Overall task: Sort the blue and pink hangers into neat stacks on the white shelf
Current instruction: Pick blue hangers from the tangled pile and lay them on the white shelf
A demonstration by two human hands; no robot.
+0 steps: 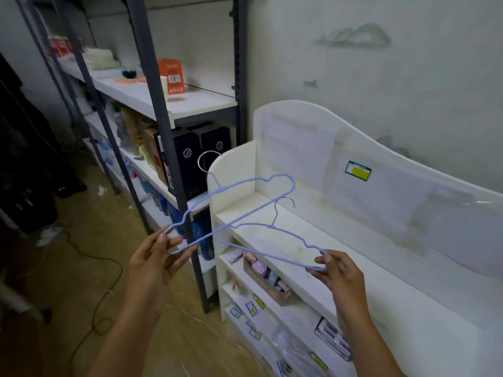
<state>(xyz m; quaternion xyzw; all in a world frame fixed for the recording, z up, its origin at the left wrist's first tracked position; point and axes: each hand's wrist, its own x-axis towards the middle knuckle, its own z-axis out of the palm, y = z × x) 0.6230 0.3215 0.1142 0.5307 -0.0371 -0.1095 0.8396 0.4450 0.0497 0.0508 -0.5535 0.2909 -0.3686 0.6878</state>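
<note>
From the head camera, the left hand (152, 263) pinches one end of a blue hanger (239, 202): the thumb lies over the shoulder bend and the other fingers (179, 261) close under the bottom bar. From those fingers the frame runs up and away to the right, and its metal hook (205, 161) ends in the air just in front of the white shelf's (353, 273) near side panel.

The right hand (339, 276) grips a second blue hanger (283, 235) by its right shoulder tip, thumb on top and fingers curled under the loop. That frame stretches left from the fingers and hovers above the shelf's top board, apart from it, with its hook (284, 206) standing up. The two hangers cross midway between the hands; whether they touch there cannot be told.

The top board under them looks bare, and no pink hanger shows in view. A cardboard box (265, 280) of small goods sits on the tier below the right fingers.

This looks like the start of the blue stack, with both hangers yet to be set down. The next move calls for turning the left one so both hooks point the same way. Then each should go flat on the top board, frames lined up one over the other, before the fingers let go.
</note>
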